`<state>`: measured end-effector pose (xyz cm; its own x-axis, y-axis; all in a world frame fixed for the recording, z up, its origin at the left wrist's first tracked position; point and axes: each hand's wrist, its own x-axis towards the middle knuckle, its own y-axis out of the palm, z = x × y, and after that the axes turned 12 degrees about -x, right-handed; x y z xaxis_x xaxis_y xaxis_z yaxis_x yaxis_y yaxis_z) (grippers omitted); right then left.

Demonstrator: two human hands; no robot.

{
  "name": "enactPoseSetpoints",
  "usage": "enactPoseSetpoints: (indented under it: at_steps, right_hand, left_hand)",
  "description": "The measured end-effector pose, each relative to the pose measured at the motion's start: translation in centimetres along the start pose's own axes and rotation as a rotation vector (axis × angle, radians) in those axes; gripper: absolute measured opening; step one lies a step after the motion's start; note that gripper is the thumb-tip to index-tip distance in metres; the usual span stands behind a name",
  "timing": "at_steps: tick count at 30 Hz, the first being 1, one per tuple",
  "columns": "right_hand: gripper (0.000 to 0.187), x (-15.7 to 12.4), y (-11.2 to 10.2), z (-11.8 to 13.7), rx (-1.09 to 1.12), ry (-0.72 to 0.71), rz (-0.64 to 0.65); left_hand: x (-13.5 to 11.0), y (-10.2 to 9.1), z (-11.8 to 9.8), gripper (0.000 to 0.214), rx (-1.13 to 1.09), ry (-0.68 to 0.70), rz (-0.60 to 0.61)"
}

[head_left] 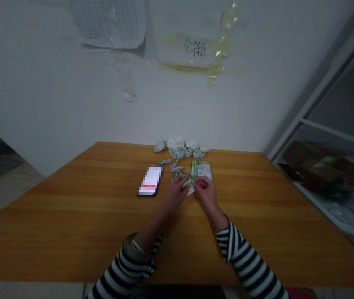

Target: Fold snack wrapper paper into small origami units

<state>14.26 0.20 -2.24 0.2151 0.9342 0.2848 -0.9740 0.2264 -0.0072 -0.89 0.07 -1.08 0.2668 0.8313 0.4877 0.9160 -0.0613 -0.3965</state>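
My left hand [176, 193] is closed on a small piece of white and green printed paper [190, 190], low over the table. Facing it, my right hand [207, 192] pinches at the right edge of the same piece; the fingers partly hide it. Just beyond my right hand lies a flat green and white packet [202, 168]. Small twisted scraps of printed paper [176, 168] lie beyond my left hand. Farther back, crumpled printed paper balls [178, 151] sit in a row near the wall, with white bits among them.
A phone [150, 181] with a lit screen lies left of my hands on the wooden table [86, 216]. The white wall [195, 112] rises behind the table and carries taped sheets. On the right, a shelf [335, 207] holds cardboard boxes [323, 168].
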Motion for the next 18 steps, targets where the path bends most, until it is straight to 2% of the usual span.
enactPoseSetpoints:
  at_steps: [4,9,14,18]
  right_hand:
    - [0.025,-0.11,0.08,0.07,0.064,0.071,0.001]
    - [0.03,-0.33,0.07,-0.19,0.149,0.235,0.141]
    - [0.02,0.01,-0.44,-0.59,0.04,0.149,0.116]
    - [0.019,-0.18,-0.19,-0.58,0.019,0.131,0.174]
  left_hand:
    - [-0.34,0.29,-0.36,0.037,0.125,0.104,0.035]
    - [-0.17,0.52,-0.46,0.032,-0.013,0.099,0.031]
    - [0.18,0.55,-0.02,0.03,-0.225,-0.047,0.031]
    - [0.22,0.38,0.34,0.032,-0.414,-0.243,-0.095]
